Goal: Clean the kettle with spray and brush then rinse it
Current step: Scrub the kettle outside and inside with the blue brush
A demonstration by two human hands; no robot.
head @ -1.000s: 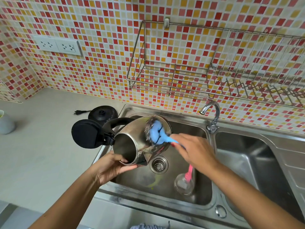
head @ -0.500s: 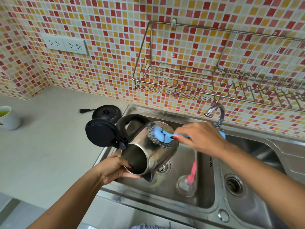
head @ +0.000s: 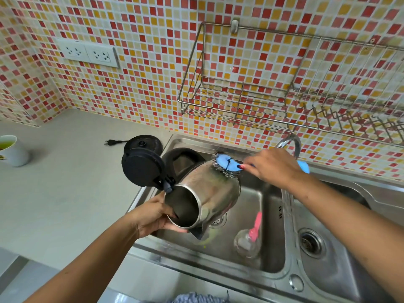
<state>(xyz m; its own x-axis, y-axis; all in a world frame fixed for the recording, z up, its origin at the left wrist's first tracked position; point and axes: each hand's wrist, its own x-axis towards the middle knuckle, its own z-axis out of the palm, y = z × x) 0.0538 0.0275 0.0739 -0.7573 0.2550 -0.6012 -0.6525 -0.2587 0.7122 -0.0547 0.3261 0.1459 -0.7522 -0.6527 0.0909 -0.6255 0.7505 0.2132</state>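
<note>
While the left hand (head: 153, 215) is gripping the rim of its open mouth, fingers curled round the lip, the shiny stainless-steel kettle (head: 209, 193) is hanging tilted over the left basin of the double stainless-steel sink (head: 273, 272). Its mouth is turning toward the person and its bottom is pointing toward the wall. Its round black hinged lid (head: 142, 167) is standing open to the left, and its black loop handle (head: 181, 158) is facing away behind the body.

The right hand (head: 273, 167) is clasping the handle of a blue brush with a steel-wire scouring head (head: 227, 164), fingers closed round it. It is pressing that head against the kettle's upper edge near the bottom, just left of the curved chrome tap (head: 288, 142).

A clear plastic spray bottle with a pink trigger (head: 249, 239) is lying on its side on the basin floor, to the right of the kettle.

On the pale grey countertop (head: 65, 193) the round black kettle base (head: 143, 143) is sitting just beside the sink with its plug (head: 110, 142) lying loose. A white cup (head: 13, 152) is standing well apart at the far left. A wire dish rack (head: 240, 101) is hanging on the red-and-yellow mosaic tile wall (head: 142, 84) above the sink.
</note>
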